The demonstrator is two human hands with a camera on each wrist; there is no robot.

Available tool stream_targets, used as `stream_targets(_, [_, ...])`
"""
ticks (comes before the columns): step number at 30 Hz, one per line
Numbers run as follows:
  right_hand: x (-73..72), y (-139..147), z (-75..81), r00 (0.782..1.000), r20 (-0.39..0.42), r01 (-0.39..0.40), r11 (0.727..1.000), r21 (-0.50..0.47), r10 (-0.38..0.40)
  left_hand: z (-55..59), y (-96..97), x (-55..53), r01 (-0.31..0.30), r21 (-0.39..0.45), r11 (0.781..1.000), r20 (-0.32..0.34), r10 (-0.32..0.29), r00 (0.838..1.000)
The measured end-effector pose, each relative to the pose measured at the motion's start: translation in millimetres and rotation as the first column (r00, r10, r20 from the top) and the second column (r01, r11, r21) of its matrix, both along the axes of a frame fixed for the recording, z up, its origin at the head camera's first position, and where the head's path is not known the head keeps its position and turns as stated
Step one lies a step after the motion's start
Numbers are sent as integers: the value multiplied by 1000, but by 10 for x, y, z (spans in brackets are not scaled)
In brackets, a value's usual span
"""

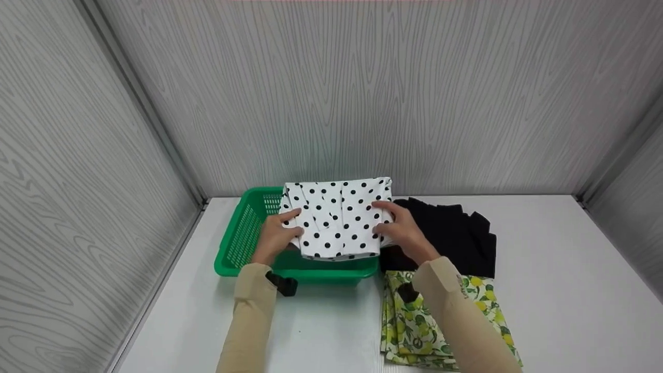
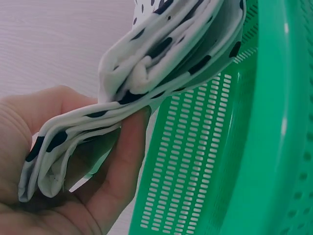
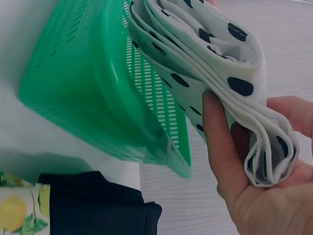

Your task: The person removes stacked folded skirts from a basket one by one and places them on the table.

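A folded white cloth with black polka dots (image 1: 336, 217) is held over the green plastic basket (image 1: 225, 259), covering much of its opening. My left hand (image 1: 277, 233) pinches the cloth's left edge, thumb on top and fingers beneath. On the opposite edge my right hand (image 1: 404, 228) grips it the same way. Both wrist views show the cloth's stacked layers (image 2: 73, 132) end-on between thumb and fingers. In the right wrist view, the layers (image 3: 234, 103) curl into a loop near the palm. The basket's slotted wall (image 2: 190, 156) shows just below the cloth.
Right of the basket lies a folded black cloth (image 1: 450, 233) on the white table (image 1: 559, 269). Nearer the front, a folded lemon-print cloth (image 1: 430, 331) touches it, partly behind my right forearm. Grey wood-grain panels (image 1: 336, 93) wall in the back and both sides.
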State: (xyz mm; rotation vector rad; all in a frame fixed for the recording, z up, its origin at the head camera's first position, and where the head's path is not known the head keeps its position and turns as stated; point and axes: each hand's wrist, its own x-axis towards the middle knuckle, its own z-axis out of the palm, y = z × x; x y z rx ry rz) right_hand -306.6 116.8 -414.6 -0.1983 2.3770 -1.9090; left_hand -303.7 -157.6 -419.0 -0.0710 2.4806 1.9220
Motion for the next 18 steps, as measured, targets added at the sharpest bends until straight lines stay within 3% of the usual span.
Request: stream_targets(18, [160,504,24,999,-2,33,998,-47,-33,26,465,125,25,27,999,-16,-25,1000])
